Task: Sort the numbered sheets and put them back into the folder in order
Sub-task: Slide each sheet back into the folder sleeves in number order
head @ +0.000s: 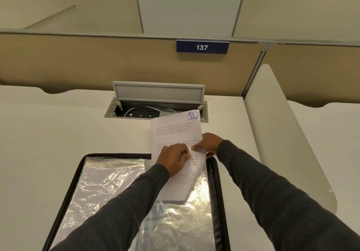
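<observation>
Dark grey sleeves are seen nearest, stretched forward over a black-edged folder that lies open on the pale counter. Crinkled clear plastic pockets are spread across both halves of the folder.

Over the right half, a printed sheet marked "10" in blue at its top right corner is held by both hands. Its lower part lies over the right pocket, where clear film seems to cover its bottom right corner, though how far it is tucked in cannot be told. Its upper part juts past the folder's far edge. The left hand is laid on the sheet's face with its fingers curled and pinching there. The sheet's right edge is pinched by the right hand, thumb in front and the other fingers behind.

Beyond the sheet, a recessed cable box is set into the counter with its grey lid raised and a white cable inside. A tan partition with a blue sign reading "137" is seen farthest, and a white side divider stands at the right.
</observation>
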A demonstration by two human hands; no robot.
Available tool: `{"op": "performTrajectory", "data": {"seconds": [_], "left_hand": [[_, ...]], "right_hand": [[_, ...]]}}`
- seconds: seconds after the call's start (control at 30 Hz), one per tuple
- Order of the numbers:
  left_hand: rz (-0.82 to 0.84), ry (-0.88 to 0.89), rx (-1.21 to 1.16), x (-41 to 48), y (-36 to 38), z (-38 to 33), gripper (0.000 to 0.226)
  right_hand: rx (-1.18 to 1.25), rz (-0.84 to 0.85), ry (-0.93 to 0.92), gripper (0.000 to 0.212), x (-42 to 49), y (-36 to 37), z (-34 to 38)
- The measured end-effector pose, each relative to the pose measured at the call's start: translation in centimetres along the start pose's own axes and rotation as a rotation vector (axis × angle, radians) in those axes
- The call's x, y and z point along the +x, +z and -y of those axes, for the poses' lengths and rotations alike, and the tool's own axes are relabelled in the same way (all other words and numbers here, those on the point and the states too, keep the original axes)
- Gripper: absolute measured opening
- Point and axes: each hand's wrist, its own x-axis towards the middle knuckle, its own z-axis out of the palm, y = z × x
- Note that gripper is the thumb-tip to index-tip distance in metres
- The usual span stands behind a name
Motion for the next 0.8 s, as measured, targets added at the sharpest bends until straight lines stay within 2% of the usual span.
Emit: {"op": "performTrajectory", "data": {"seconds": [0.3, 0.4, 0.53, 0.67, 0.8], "left_hand": [[0.018, 0.018, -0.013, 0.4, 0.4, 0.0, 0.012], [-0.075, 0.034, 0.020, 0.7, 0.4, 0.0, 0.010], [-0.065, 0.039, 0.020, 1.3, 0.6, 0.5, 0.013], [-0.104, -0.034, 0.085, 3.8, -0.2, 0.7, 0.043], [0.007, -0.204, 0.171, 7.8, -1.8, 0.7, 0.066]], "right_hand": [[0.050, 0.080, 0.075, 0.042, 0.5, 1.1, -0.6], [0.144, 0.095, 0.102, 0.042, 0.3, 1.3, -1.0], [0.270, 0.082, 0.096, 0.038, 0.1, 1.6, -1.9], [0.343, 0.054, 0.069, 0.035, 0.0, 1.8, -3.1], [0.411, 0.036, 0.023, 0.039, -0.6, 1.5, -3.7]]}}
